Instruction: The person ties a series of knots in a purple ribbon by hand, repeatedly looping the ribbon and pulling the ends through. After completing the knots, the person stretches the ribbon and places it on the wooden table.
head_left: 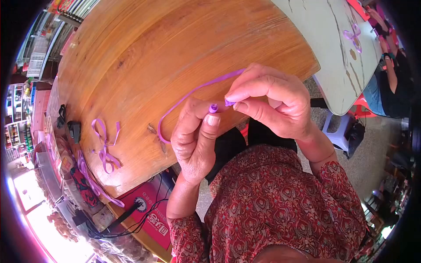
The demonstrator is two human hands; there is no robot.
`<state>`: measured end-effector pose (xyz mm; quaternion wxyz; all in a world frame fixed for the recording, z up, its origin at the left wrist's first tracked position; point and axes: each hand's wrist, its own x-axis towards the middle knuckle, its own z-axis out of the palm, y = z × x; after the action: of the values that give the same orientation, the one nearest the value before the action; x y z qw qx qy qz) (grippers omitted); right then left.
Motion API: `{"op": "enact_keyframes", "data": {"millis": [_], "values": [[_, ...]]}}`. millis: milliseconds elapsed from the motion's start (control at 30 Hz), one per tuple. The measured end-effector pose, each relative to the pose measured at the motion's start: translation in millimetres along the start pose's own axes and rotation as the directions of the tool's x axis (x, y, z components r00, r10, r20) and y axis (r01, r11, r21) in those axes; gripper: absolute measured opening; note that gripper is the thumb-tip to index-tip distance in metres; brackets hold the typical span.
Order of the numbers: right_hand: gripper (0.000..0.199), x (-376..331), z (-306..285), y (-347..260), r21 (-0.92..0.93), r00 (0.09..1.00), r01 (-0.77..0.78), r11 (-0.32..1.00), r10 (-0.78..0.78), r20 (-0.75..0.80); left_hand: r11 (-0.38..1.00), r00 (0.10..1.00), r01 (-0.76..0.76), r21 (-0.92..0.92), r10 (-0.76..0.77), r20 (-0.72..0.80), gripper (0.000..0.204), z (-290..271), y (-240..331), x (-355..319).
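Above the near edge of the wooden table, my left hand (195, 140) pinches a small rolled tip of purple ribbon between thumb and forefinger. Just to its right, my right hand (274, 98) holds a short folded bit of purple ribbon (229, 102) between thumb and fingertips. The two purple bits are close together, with a narrow gap between them. A long purple ribbon (193, 91) curves over the tabletop from behind my left hand to my right hand. Whether it joins both held bits is hidden by my fingers.
On the wooden table (144, 52), looped purple ribbons (105, 144) lie at left, with another strip (94, 182) along the edge. A black clip-like object (74, 130) sits nearby. A white marbled table (324, 39) carries a ribbon bow (353, 37). People sit at far right, near a pale stool (337, 131).
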<state>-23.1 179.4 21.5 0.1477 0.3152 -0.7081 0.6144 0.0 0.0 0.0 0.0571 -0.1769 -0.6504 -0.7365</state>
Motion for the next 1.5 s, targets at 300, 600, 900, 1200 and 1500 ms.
{"op": "enact_keyframes", "data": {"millis": [300,600,900,1200,1500], "values": [[0.018,-2.5,0.0,2.7,0.030,0.997,-0.059,0.998,0.060,-0.037,0.995,0.996,0.041,0.093,-0.033,-0.086,0.014,2.6,2.7,-4.7],[0.027,-0.9,0.5,-6.1,0.311,0.958,-0.251,0.916,0.282,-0.058,0.953,0.983,0.163,-0.254,-0.179,-0.039,0.033,8.0,14.4,4.7],[0.039,-1.7,-7.6,-12.5,0.117,0.988,-0.157,0.981,0.156,0.021,0.955,0.987,0.156,-0.254,-0.163,-0.006,0.027,24.5,15.4,9.9],[0.029,-10.7,-9.4,-3.9,-0.438,0.942,0.164,0.884,-0.271,-0.195,0.916,0.967,0.120,-0.382,-0.195,-0.164,0.016,23.5,13.1,14.3],[0.016,-21.8,13.6,-7.6,0.123,0.977,-0.129,0.984,0.148,-0.154,0.930,0.970,0.028,-0.367,-0.114,-0.215,0.015,42.3,13.1,13.5]]}}
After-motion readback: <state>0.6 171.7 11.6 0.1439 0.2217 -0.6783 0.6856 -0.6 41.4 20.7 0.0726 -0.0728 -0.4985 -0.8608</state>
